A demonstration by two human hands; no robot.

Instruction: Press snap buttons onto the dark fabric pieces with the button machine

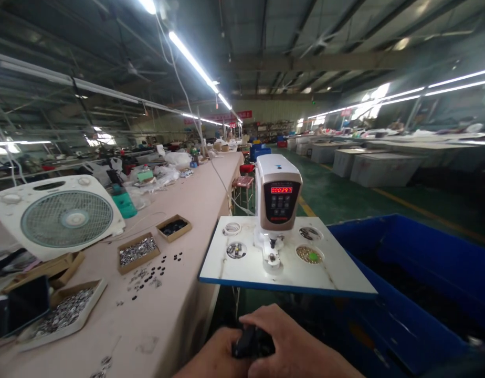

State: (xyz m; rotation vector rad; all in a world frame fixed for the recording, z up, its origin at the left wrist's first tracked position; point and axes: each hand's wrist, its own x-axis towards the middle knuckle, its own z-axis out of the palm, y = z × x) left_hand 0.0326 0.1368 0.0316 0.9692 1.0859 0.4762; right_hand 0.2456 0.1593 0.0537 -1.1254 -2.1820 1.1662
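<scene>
My left hand (215, 353) and my right hand (286, 337) are together at the bottom of the view, both closed around a small black bundle (252, 344). Whether it is cloth or something else I cannot make out, as the fingers cover much of it. Just beyond my hands stands a white fastener press (280, 189) with a lit red counter, mounted on a white tabletop (242, 283). Its die (272, 257) sits below the punch, apart from my hands. Round wells in the tabletop hold small metal parts (236, 250) and brass-coloured parts (305, 254).
On the long table (179, 325) at left are boxes of silver fasteners (138, 251), a box of black pieces (174, 228), scattered caps (151, 274) and a white box fan (73, 218). A blue bin (368, 236) stands at right. A stool (243, 182) is behind the press.
</scene>
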